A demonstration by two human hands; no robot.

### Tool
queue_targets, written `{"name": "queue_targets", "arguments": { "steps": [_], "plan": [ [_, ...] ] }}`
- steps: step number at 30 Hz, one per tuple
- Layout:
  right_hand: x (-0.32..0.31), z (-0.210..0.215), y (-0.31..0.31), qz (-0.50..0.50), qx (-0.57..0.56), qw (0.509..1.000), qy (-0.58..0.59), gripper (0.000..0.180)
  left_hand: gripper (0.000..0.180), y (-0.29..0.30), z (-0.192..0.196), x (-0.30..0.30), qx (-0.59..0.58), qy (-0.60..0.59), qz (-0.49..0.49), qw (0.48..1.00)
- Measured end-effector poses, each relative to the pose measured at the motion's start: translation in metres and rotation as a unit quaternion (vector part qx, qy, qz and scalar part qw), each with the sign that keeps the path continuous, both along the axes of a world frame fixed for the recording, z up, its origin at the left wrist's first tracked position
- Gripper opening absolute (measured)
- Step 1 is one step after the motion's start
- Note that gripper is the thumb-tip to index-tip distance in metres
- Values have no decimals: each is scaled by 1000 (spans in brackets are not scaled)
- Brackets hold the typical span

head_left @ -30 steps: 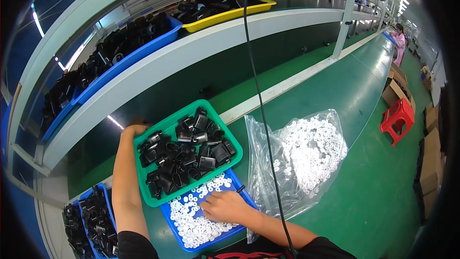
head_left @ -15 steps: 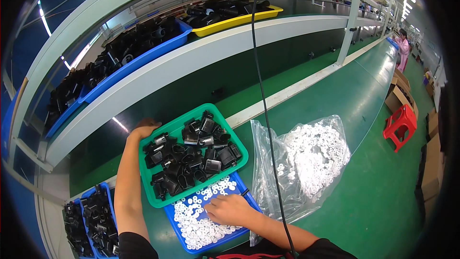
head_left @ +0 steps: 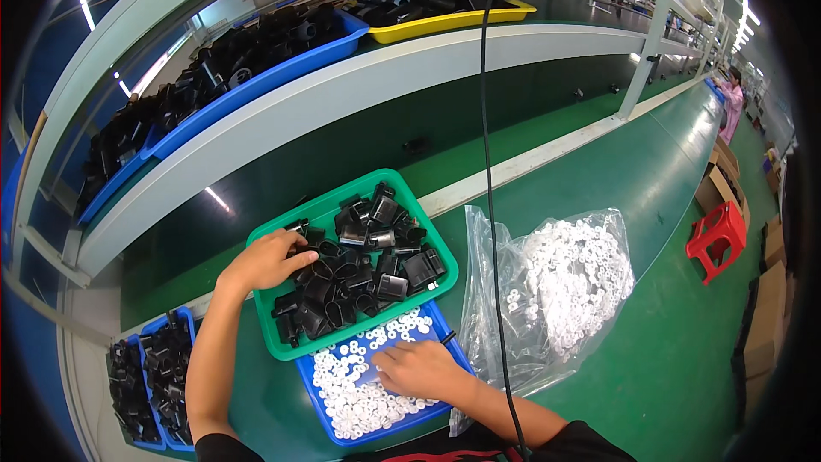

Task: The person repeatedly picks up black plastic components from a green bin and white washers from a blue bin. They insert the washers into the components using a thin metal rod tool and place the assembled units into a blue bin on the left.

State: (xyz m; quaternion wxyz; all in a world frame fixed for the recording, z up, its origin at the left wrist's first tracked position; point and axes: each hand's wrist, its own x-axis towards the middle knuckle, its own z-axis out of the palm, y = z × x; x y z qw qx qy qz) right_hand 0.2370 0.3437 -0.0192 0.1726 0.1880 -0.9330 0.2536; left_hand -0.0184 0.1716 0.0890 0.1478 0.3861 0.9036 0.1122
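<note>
We see a long green worktop (head_left: 650, 180) that curves away from us. Above it runs a grey shelf (head_left: 342, 94) with a big blue bin (head_left: 256, 77) and a yellow bin (head_left: 445, 21), both full of black parts. On the worktop a clear bag (head_left: 556, 291) of small white rings lies just beside two trays. The green tray (head_left: 346, 278) holds a pile of black parts (head_left: 359, 269). It rests partly on the small blue tray (head_left: 376, 376), which is full of white rings (head_left: 355, 385). Our left hand (head_left: 269, 261) lies on the black parts at the tray's left side, with its fingers curled over them. We cannot tell if it grips one. Our right hand (head_left: 419, 368) lies flat on the white rings with its fingers spread out, gripping nothing that we can see.
</note>
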Motion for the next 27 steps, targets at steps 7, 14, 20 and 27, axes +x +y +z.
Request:
{"name": "queue_targets", "arguments": {
  "steps": [7,14,20,27],
  "plan": [
    [2,2,1,-7,-2,1000,-14,20,66,-14,15,11,-17,-93,4,996],
    [3,3,4,-6,-27,1000,3,18,55,-19,7,21,8,-40,0,999],
    [3,1,4,5,-37,999,5,17,39,-31,-3,14,72,-83,63,992],
    [4,8,5,-8,-57,998,3,18,49,-22,2,27,49,-46,53,996]
  ]
}}
